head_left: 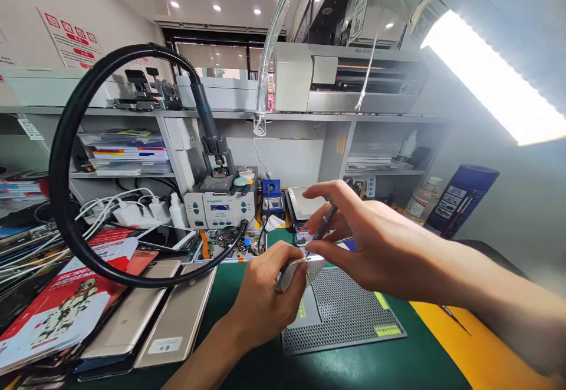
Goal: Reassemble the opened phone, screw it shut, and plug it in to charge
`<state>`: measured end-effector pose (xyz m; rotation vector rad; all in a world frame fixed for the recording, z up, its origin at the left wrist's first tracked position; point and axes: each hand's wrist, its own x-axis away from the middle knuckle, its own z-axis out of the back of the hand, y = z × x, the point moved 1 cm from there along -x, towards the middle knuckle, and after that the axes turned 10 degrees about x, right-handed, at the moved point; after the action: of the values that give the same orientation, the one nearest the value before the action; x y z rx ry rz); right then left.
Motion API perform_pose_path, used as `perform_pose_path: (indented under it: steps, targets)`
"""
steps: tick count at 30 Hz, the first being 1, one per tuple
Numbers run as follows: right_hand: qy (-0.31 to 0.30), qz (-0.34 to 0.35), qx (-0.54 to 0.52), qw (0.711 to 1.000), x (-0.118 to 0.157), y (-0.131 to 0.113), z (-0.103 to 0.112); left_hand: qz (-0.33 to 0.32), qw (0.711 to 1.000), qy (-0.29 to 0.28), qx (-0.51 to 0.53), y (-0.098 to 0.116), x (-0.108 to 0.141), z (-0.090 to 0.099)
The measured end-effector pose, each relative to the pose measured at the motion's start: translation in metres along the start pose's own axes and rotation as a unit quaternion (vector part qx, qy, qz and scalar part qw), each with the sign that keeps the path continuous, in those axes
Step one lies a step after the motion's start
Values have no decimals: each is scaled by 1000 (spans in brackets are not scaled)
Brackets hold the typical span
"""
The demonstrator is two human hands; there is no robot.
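Observation:
Near the middle of the head view, my left hand [269, 293] pinches a thin, light-coloured device [315, 267], tilted with one narrow edge facing up. My right hand [349, 231] comes in from the right with its fingers closed round a grey screwdriver-like tool [326, 220]. The tool slants down, and its tip meets the device's upper edge close to my left fingertips. Whether the tip sits in a hole there is too small to tell. Below the hands lies a grey textured mat [354, 313], partly covered by the device and my fingers.
Gold phones [177, 325] and a red-white package [66, 301] lie at the left. Behind stand a hot-air station [225, 207] with a looping black hose [57, 160] and a tray of small parts [230, 245]. Tweezers [455, 319] rest on a yellow surface [435, 331] at right.

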<state>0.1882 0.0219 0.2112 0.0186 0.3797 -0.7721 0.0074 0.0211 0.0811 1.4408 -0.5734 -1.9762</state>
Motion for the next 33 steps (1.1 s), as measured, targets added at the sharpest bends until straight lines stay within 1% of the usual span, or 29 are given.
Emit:
perform_pose_path:
  steps: [3, 8, 12, 14, 18, 20, 23, 28, 33]
  targets:
    - [1, 4, -9, 1000, -1, 1, -2, 7, 1000, -2, 1, 0, -1, -1]
    - [-1, -42, 12, 999, -3, 2, -2, 10, 1000, -5, -1, 1, -1, -1]
    - [-7, -17, -17, 1000, -2, 0, 1, 17, 1000, -2, -2, 1, -1, 0]
    - [-9, -10, -12, 1000, -2, -1, 3, 18, 1000, -3, 1, 0, -1, 0]
    - [-10, -35, 23, 999, -2, -1, 3, 19, 1000, -7, 1, 0, -1, 0]
    - [-17, -37, 4, 999, -2, 0, 3, 22, 1000, -7, -2, 0, -1, 0]
    - [-31, -19, -31, 999, -3, 0, 3, 22, 1000, -4, -2, 0, 0, 0]
    - [-14, -42, 26, 999, -4, 0, 3, 19, 1000, -9, 1, 1, 1, 0]
    - [-31, -15, -37, 999, -3, -1, 2, 26, 1000, -10, 0, 0, 0, -1]
